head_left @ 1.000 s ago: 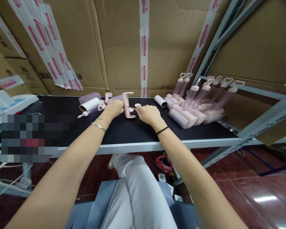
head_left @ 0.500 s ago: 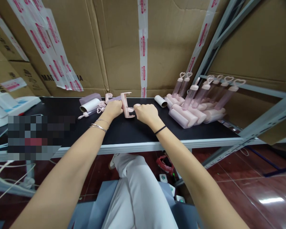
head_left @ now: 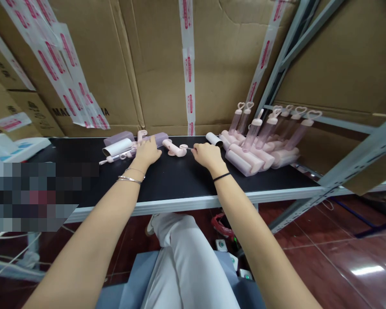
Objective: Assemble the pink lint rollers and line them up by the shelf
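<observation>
My left hand [head_left: 148, 152] reaches over the parts at the left centre, fingers apart, beside a translucent purple case [head_left: 159, 138] and a pink hooked piece [head_left: 141, 135]. Whether its fingertips touch the case I cannot tell. On the black mat lies a pink plastic bracket [head_left: 172, 148], between my two hands. My right hand [head_left: 209, 155] is closed around a thin rod-like piece [head_left: 189, 148] that points left to the bracket's end. A small pink disc-like part [head_left: 183, 146] shows at that end; how it joins the rod is unclear.
A white cardboard tube [head_left: 118, 148] and pink-tipped sticks [head_left: 107, 159] lie left of my left hand. Another white tube [head_left: 214, 139] lies behind my right hand. On the right are several pink rollers [head_left: 244, 159] and upright clear tubes with heart-shaped handles [head_left: 252, 133]. A metal shelf post [head_left: 357, 159] stands at right.
My left hand has let go of the pink bracket and moved left to the purple case. The bracket now lies turned on the mat. My right hand has shifted slightly right.
</observation>
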The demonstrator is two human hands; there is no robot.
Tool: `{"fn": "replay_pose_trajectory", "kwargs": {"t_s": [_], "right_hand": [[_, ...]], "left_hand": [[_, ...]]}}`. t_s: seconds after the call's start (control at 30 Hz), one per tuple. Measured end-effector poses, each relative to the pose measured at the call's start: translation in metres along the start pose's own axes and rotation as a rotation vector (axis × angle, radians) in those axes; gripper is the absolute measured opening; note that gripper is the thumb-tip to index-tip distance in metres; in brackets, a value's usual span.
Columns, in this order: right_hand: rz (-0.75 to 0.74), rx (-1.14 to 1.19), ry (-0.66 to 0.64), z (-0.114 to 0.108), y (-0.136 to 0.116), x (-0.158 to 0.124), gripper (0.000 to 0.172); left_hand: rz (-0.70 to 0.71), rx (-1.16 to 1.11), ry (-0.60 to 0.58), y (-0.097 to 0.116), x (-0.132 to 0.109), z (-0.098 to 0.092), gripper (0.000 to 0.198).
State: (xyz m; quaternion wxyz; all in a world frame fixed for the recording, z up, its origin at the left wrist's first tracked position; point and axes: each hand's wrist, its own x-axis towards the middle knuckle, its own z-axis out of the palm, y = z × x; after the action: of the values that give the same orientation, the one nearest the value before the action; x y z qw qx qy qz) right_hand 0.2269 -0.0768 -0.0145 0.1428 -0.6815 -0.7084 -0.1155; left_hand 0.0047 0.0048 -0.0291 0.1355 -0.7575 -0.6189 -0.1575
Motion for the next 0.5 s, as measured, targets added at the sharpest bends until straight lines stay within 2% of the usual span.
{"fn": "replay_pose_trajectory", "kwargs": {"t_s": [0.13,0.3,0.4,0.5], "right_hand": [[0.132,0.062,0.069,-0.007,0.008,0.006,0.026],[0.333,0.090,0.197,-0.015,0.024,0.041,0.034],[0.339,0.081,0.163,-0.001,0.035,0.056,0.042],[0.346,0.056,0.060,0.023,0.042,0.057,0.048]], "left_hand": [[0.011,-0.014,0.002,0.005,0.000,0.001,0.054],[0.103,-0.088,0.066,0.014,-0.002,-0.006,0.051],[0.227,-0.177,0.066,0.020,-0.005,-0.010,0.049],[0.402,-0.285,-0.018,0.023,-0.007,-0.010,0.048]]}}
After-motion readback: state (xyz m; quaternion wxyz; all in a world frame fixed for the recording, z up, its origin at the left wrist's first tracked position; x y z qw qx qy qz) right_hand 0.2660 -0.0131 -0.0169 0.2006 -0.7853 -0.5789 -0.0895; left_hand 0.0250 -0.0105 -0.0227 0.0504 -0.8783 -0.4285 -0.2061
